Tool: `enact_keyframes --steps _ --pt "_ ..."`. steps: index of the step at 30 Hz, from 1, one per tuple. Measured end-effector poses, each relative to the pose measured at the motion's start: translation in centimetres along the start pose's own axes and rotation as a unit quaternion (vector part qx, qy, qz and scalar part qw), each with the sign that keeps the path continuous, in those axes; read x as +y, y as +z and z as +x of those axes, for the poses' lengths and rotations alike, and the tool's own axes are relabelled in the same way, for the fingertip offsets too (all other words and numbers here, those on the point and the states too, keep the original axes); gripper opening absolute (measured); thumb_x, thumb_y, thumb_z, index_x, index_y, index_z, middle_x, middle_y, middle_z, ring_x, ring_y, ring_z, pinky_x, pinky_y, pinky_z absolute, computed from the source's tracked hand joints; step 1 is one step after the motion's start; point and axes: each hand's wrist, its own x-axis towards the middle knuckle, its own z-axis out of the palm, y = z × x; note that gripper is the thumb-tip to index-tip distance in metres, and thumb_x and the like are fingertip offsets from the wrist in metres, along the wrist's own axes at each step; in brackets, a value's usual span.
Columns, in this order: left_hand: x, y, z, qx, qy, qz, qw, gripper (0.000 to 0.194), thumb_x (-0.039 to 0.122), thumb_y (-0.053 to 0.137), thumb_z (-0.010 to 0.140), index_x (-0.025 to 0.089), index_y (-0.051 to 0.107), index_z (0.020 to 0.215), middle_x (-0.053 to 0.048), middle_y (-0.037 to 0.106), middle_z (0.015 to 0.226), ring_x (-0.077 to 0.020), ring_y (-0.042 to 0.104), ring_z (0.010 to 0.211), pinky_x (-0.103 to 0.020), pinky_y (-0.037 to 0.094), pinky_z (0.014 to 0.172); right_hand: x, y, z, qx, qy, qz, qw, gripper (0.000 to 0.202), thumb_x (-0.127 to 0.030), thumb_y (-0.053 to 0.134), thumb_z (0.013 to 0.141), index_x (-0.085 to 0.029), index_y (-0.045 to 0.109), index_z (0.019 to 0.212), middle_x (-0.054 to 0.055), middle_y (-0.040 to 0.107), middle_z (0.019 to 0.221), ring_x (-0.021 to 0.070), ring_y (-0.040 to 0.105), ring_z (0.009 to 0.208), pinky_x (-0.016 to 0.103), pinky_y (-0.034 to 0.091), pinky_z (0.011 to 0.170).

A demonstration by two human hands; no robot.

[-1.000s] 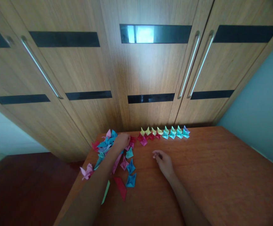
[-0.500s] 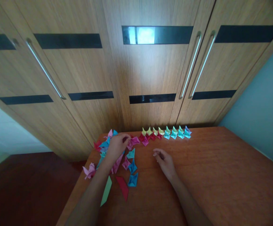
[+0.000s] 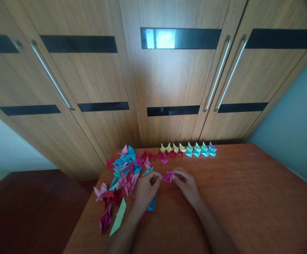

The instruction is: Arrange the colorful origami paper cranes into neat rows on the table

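Observation:
A magenta folded paper piece (image 3: 167, 176) is held between both hands above the middle of the table. My left hand (image 3: 148, 188) pinches its left tip, and my right hand (image 3: 186, 183) pinches its right side. Under and beside my left hand lie a teal folded piece (image 3: 148, 171) and a blue folded piece (image 3: 151, 204), partly covered. To the left spreads a heap of pink, blue, red and teal origami pieces (image 3: 124, 169). Along the back edge stands a double row of small folded pieces (image 3: 196, 150), yellow and turquoise, with red and magenta ones in front at the left.
A pale green paper strip (image 3: 118, 217) and a magenta folded piece (image 3: 105, 220) lie near the table's left edge. A red strip (image 3: 143, 219) shows partly behind my left forearm. The wooden table (image 3: 235, 197) meets a tall wardrobe (image 3: 169, 81) with metal handles.
My left hand has moved right and nearer from the heap, bringing the magenta folded piece to my right hand. My right hand has closed on its other side.

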Motion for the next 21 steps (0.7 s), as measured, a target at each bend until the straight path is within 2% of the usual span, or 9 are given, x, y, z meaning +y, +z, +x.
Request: enact_keyframes --steps 4,6,12,19,21 --pt "-0.1 -0.1 -0.4 -0.023 0.013 0.019 0.999 0.014 0.021 0.052 0.083 0.020 0.066 0.081 0.000 0.069 0.079 -0.0146 0.063 0.073 -0.023 0.049 0.069 0.1 -0.3 -0.1 -0.017 0.074 0.033 0.997 0.032 -0.050 0.063 0.078 -0.020 0.070 0.086 0.004 0.066 0.084 0.0175 0.059 0.073 0.025 0.047 0.059" --pt "0.1 -0.1 -0.7 -0.032 0.029 0.030 0.999 0.013 0.022 0.053 0.083 0.021 0.067 0.085 -0.001 0.070 0.083 -0.0150 0.063 0.074 -0.024 0.049 0.071 0.1 -0.4 -0.1 -0.027 0.106 0.051 0.993 0.035 -0.053 0.062 0.077 -0.020 0.069 0.086 0.003 0.065 0.079 0.0167 0.057 0.070 0.024 0.045 0.057" --pt "0.6 0.1 -1.3 -0.080 0.106 0.038 0.990 0.021 0.021 0.057 0.085 0.025 0.069 0.101 -0.002 0.072 0.091 -0.0151 0.064 0.079 -0.025 0.050 0.074 0.4 -0.8 -0.1 -0.035 0.125 0.115 0.985 0.032 -0.051 0.061 0.078 -0.020 0.066 0.079 0.002 0.063 0.072 0.0141 0.054 0.064 0.023 0.043 0.057" --pt "0.9 0.7 -1.1 -0.093 0.153 0.025 0.984 0.018 0.019 0.055 0.087 0.025 0.070 0.095 -0.002 0.072 0.092 -0.0151 0.066 0.086 -0.024 0.050 0.080 0.5 -1.1 0.0 -0.070 0.163 0.121 0.977 0.039 -0.057 0.059 0.077 -0.019 0.065 0.079 0.004 0.065 0.075 0.0149 0.057 0.065 0.024 0.045 0.059" --pt "1.1 0.9 -0.7 -0.099 0.160 0.031 0.982 0.017 0.020 0.055 0.088 0.024 0.069 0.095 -0.002 0.072 0.093 -0.0148 0.065 0.086 -0.024 0.050 0.080 0.8 -1.4 0.2 -0.055 0.155 0.109 0.980 0.038 -0.056 0.057 0.079 -0.019 0.065 0.083 0.003 0.065 0.074 0.0148 0.057 0.064 0.023 0.044 0.057"
